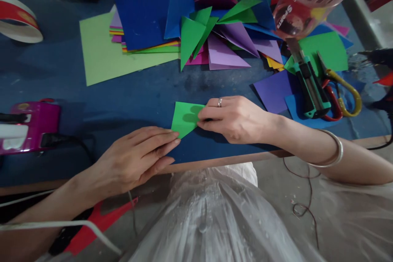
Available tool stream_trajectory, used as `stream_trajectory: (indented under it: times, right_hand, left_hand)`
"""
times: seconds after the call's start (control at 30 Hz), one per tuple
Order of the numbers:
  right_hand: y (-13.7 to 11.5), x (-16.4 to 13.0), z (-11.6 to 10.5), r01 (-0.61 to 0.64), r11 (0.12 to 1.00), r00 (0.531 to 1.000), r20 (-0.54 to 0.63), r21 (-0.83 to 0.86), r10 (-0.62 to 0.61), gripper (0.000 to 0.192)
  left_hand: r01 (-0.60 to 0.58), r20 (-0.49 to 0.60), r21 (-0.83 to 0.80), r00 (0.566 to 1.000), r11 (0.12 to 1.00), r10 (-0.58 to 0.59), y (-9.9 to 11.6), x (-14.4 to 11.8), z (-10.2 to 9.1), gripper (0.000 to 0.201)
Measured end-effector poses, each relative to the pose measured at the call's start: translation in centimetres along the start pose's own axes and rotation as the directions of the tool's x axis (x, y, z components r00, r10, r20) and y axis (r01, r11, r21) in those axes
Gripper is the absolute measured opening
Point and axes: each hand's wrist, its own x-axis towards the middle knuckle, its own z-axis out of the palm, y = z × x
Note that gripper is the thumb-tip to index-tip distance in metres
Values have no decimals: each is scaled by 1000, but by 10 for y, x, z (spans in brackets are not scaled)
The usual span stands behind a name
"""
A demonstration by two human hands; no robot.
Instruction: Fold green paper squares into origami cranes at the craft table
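A small piece of green paper (186, 118) lies on the blue table near its front edge, its lower side slanting. At its lower left corner rest the fingertips of my left hand (144, 153), with the fingers stretched out and close together. My right hand (235, 118), a ring on one finger, has its fingers curled and pinched at the paper's right side. That side of the paper is partly hidden under the fingers.
Folded green paper (196, 35) and a blue sheet (144, 16) lie among stacked coloured papers. To the right are a box cutter (310, 86), scissors (344, 94) and a pink bottle (307, 4). A tape roll (20, 18) and a magenta power socket (38, 120) sit left.
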Motion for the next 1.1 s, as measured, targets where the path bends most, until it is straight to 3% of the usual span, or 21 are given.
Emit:
stream_trajectory:
  times: [0.4,0.7,0.87,1.1]
  right_hand:
    - [0,-1,1,3,1000,1000,-13,-22,-3,34]
    - [-2,-1,1,8,999,1000,-21,-34,-8,33]
    - [-2,-1,2,12,999,999,-30,-32,-12,34]
    - [-2,-1,4,14,999,997,-79,-39,-17,33]
  left_hand:
    - [86,50,-42,995,995,-84,2,-34,1,42]
    - [-2,22,51,1000,999,1,6,-35,-10,33]
    - [38,-30,71,999,997,-36,5,-16,-13,38]
    - [-29,-5,160,1000,987,30,-2,31,10,40]
